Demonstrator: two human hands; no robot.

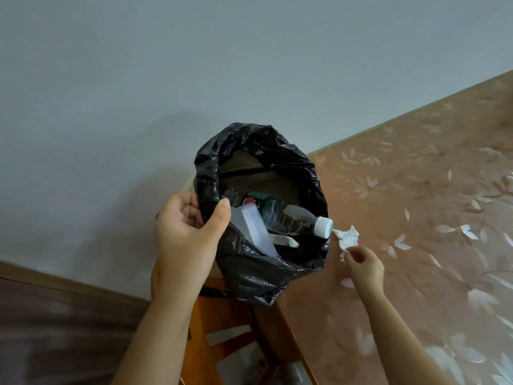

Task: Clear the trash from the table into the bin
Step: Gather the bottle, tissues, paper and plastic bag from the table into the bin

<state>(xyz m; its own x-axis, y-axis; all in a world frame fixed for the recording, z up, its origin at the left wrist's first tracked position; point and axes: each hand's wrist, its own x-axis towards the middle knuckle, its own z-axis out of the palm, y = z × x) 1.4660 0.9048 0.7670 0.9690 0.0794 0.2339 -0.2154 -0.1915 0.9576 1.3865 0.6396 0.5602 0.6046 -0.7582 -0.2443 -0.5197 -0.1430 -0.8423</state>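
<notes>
A person looks down at a bin lined with a black plastic bag, held level with the edge of a counter covered in a pinkish cloth printed with pale leaves. The left hand grips the near-left rim of the bag, thumb on the inside and fingers curled round the outside, holding the mouth open.

Inside the bag lie a clear plastic bottle with a green label and a white cap, which rests against the bag's right rim, a white rectangular box, and a small pale scrap.

The right hand is over the counter just beside the bin, its fingertips pinching a crumpled white tissue. The tissue sits near the counter's edge, close to the bottle cap; whether it is lifted or touching the cloth cannot be told.

The step in hand appears to be collecting this tissue. The next move likely calls for carrying it a short way left over the rim and releasing it, while the left hand holds the bag open. No other trash shows on the visible part of the counter.
</notes>
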